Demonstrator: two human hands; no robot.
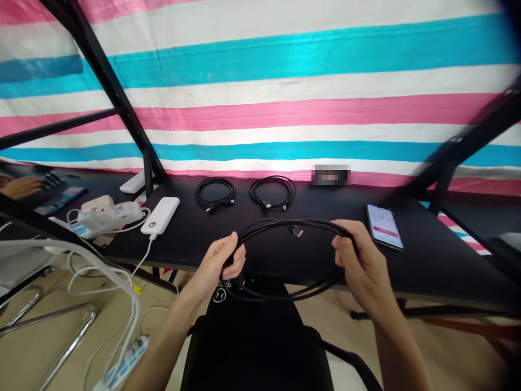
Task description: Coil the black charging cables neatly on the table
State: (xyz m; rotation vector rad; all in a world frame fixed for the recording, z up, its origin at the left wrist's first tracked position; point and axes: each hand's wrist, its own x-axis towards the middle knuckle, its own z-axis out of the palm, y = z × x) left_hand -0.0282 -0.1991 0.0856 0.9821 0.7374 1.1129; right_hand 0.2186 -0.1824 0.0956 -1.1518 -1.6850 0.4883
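A black cable (280, 297) is looped into a wide oval coil, held up in front of the table's near edge. My left hand (220, 263) is closed round the coil's left side. On the right side, my right hand (360, 258) grips the same loops with curled fingers. One metal-tipped plug (296, 231) of the cable hangs inside the top of the coil. Beyond it on the table lie two more coiled black cables, the left one (215, 191) and the right one (272, 193), each with its plug ends toward me.
A lit phone (385, 227) lies on the black table (183, 239) at the right. On the left are a white power bank (160, 215) with a plugged-in cord and a white power strip (109, 217). Black slanted frame bars (118, 98) flank the table. Another person's hand (24, 188) shows far left.
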